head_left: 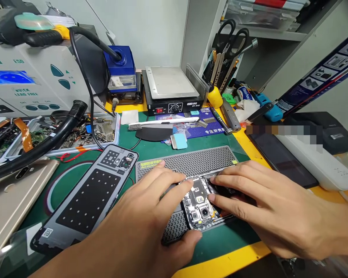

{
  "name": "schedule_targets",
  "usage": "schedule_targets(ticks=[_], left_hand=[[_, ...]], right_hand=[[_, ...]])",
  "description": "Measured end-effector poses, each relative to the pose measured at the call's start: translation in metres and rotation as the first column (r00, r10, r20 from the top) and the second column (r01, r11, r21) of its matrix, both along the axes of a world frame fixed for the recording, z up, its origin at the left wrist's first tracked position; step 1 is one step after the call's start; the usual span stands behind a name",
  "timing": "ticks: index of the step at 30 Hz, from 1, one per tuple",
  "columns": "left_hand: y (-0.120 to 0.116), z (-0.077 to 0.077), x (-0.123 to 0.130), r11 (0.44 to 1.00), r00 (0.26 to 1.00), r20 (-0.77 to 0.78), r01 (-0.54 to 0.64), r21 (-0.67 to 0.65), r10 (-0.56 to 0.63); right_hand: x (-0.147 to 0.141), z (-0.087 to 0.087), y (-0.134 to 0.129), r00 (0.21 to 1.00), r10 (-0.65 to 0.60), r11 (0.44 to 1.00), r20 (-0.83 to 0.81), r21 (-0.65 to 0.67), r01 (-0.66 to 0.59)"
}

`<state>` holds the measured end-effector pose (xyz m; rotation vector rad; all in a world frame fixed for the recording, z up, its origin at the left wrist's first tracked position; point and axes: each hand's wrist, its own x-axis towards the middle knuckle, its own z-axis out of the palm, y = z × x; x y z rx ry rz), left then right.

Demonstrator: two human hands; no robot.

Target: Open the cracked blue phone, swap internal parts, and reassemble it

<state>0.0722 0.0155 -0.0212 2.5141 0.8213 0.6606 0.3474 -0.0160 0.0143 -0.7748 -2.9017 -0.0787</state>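
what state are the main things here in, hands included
Phone, open, inner parts showing
Back cover, loose, inner side up
Left hand, at the phone's camera end, grip unclear
Right hand, fingertips at the phone's inner parts
Station display, lit blue
Plate unit, on or off unclear
Brush, lying down
Gold phone, back up
Black phone, screen up, dark

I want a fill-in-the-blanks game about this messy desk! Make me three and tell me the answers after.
1. Fingers of the left hand and right hand touch the same opened ____.
2. The brush handle is coloured ____.
3. The lit screen on the left is coloured ____.

Missing words: phone; white; blue.
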Motion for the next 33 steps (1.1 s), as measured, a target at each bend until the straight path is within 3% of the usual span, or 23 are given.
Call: schedule_targets(ticks=[8,12,17,21,23,28,31,33], left_hand=[[0.002,0.002,0.000,0.998,1.000,-0.019,0.023,-0.066,-0.025],[0.000,0.002,0.001,1.000,1.000,-0.002,0.010,-0.006,-0.010],[-0.004,0.002,0.001,0.996,0.998,0.057,0.017,0.087,-0.022],[-0.005,0.002,0.000,0.986,0.997,0.068,0.016,0.169,-0.027],[-0.006,0.002,-0.001,0.976,0.997,0.073,0.015,0.216,-0.032],[-0.008,-0.001,-0.003,0.957,0.998,0.062,-0.006,0.291,-0.012],[-0.008,-0.001,-0.003,0.951,0.998,0.057,-0.040,0.305,0.024],[-0.008,-0.001,-0.003,0.949,0.997,0.063,-0.054,0.312,0.036]], right_hand=[[-0.004,-0.001,-0.002,1.000,-0.002,0.999,0.028,0.047,0.001],[-0.003,-0.009,-0.011,0.997,-0.011,0.997,0.071,0.078,0.005],[0.001,-0.022,-0.015,0.996,-0.066,0.995,-0.055,0.065,0.070],[0.013,-0.011,-0.012,0.952,-0.216,0.965,-0.219,0.101,0.242],[0.025,0.003,-0.006,0.904,-0.344,0.928,-0.255,0.053,0.369],[0.059,0.040,0.020,0.744,-0.645,0.761,-0.175,-0.063,0.646],[0.074,0.054,0.036,0.623,-0.774,0.633,-0.110,-0.127,0.764],[0.080,0.058,0.041,0.582,-0.812,0.578,-0.046,-0.195,0.792]])
